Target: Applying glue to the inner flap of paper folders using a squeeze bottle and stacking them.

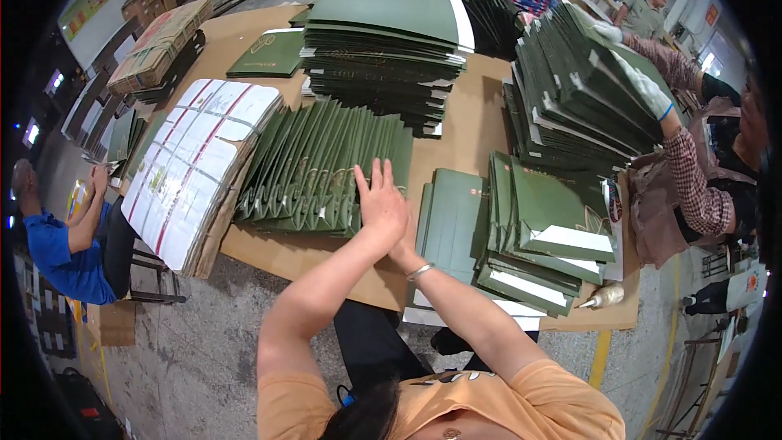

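Note:
Standing on edge in a packed row, several folded green paper bags [314,167] fill the table in front of me. My left hand [383,208] presses on the right end of this row, its fingers stretched out and apart. Close beside it, partly behind the left hand, is my right hand [405,246], with a bracelet at the wrist. Its fingers are mostly hidden, and I cannot tell whether they grip anything. Just right of my hands lie flat green bags [452,220] and a looser pile of green bags with white edges [562,212].
A white wrapped bundle [199,159] lies left, a brown one [159,45] behind it. A tall green stack [383,12] stands at the back. At right, a co-worker's gloved hands [643,85] touch another stack [570,90]. A glue bottle [604,297] lies near the table's front edge.

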The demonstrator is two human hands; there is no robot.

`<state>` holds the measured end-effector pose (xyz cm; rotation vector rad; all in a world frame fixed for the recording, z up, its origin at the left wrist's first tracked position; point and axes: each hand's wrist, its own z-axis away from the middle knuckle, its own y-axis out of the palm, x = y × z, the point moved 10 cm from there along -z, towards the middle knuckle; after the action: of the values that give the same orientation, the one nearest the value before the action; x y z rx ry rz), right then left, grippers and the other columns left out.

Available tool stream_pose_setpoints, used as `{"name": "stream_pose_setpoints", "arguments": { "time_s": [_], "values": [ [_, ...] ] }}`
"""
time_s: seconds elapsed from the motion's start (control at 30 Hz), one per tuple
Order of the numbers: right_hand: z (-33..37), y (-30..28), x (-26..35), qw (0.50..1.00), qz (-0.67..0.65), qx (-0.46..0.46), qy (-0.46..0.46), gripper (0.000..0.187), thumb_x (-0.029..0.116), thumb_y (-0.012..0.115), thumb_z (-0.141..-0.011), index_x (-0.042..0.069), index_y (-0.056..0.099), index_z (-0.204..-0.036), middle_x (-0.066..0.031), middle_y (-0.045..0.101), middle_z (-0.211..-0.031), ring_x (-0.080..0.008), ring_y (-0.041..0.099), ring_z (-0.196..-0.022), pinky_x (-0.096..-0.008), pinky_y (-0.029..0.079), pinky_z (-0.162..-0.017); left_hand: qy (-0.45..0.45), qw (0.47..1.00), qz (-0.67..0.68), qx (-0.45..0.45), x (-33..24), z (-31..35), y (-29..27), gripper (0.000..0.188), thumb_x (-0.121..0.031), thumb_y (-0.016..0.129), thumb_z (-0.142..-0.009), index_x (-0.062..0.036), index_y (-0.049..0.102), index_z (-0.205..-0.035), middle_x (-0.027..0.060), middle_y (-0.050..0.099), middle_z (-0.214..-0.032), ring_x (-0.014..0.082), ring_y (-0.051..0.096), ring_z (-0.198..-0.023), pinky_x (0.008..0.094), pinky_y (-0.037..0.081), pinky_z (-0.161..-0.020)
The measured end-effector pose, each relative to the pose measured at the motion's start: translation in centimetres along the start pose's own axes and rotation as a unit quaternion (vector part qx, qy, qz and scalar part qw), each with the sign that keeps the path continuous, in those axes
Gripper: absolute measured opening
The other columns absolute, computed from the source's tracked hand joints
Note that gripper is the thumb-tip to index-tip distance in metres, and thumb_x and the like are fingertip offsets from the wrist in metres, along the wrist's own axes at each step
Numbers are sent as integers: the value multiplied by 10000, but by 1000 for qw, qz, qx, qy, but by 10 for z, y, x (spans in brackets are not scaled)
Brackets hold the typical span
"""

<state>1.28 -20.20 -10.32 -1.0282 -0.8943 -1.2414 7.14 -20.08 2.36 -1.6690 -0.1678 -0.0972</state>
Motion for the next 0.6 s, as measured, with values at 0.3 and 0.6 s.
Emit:
{"name": "stream_pose_setpoints", "arguments": {
  "time_s": [0.3,0.6],
  "values": [
    [-2,-9,1,887,340,264,-168,444,347,615,-894,-43,650,-1104,-204,693,-933,-315,675,-874,-376,526,-814,60,993,70,78,-8,-3,41,475,-357,553,-852,-95,657,-1234,128,492,-1433,336,235,-1450,611,8,-1169],
    [103,-353,94,990,-80,20,-112,299,318,599,-961,40,649,-1058,-58,656,-827,-123,634,-650,-257,537,-603,87,981,169,-28,-54,-4,7,552,-64,588,-799,68,488,-1325,213,473,-1399,375,343,-1382,529,159,-1188]
  ]
}}
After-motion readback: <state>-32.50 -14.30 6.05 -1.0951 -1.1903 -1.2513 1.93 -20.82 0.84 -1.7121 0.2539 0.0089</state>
